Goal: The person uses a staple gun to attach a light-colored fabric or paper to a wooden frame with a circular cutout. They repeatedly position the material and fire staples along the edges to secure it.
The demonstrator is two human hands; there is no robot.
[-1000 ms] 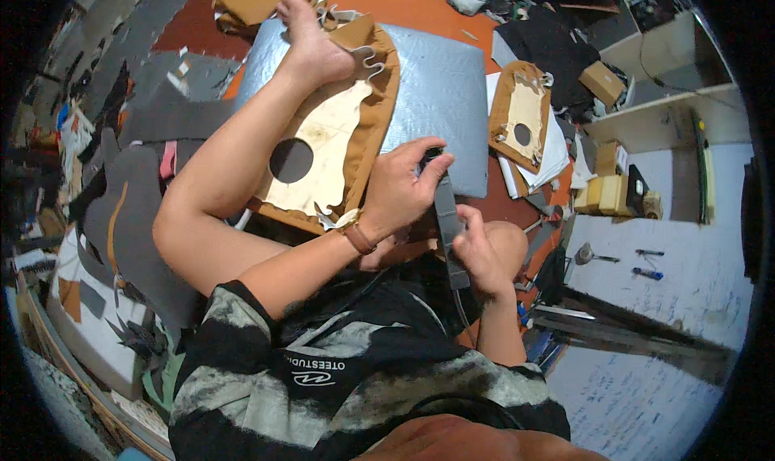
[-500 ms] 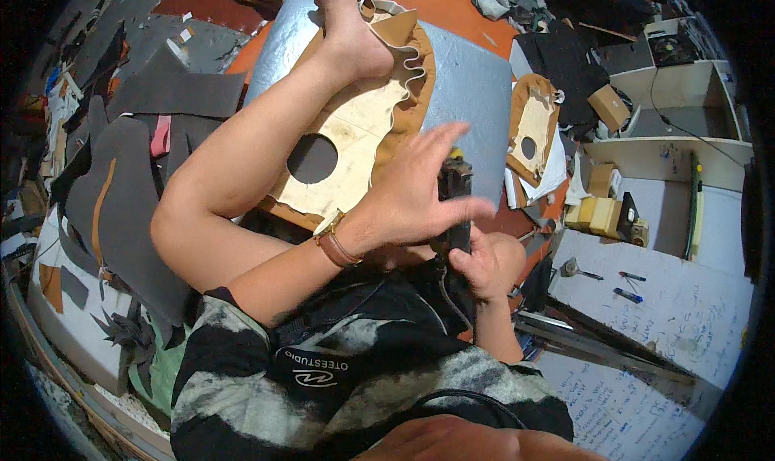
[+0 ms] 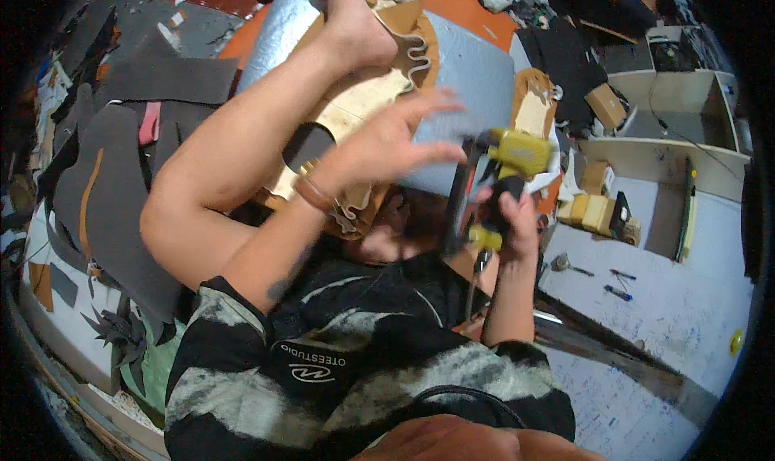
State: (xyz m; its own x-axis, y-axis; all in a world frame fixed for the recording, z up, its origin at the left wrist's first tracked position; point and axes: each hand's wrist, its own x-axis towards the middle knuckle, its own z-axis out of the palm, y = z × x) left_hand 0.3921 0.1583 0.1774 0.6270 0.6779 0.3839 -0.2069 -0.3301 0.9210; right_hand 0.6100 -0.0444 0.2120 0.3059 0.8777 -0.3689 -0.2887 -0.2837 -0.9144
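My right hand is wrapped round the black grip of a yellow-green air staple gun. The gun is blurred, its long dark magazine on the left and a hose at the bottom of its handle. My left hand, with a watch at the wrist, has its fingers apart close to the magazine; contact is unclear. Beneath my bare foot and left arm lies a cream panel with a round hole and a gathered brown cover edge. Part of the panel is hidden by my leg and arm.
A silver foil-faced pad lies under the panel. To its right is a smaller brown-edged panel. Dark grey sheets are piled at left. White shelving with pens and yellow blocks stands at right. Another person sits at the top right.
The staple gun has turned and risen to the right in my right hand, showing its yellow-green body. My left hand has shifted slightly left, fingers still spread.
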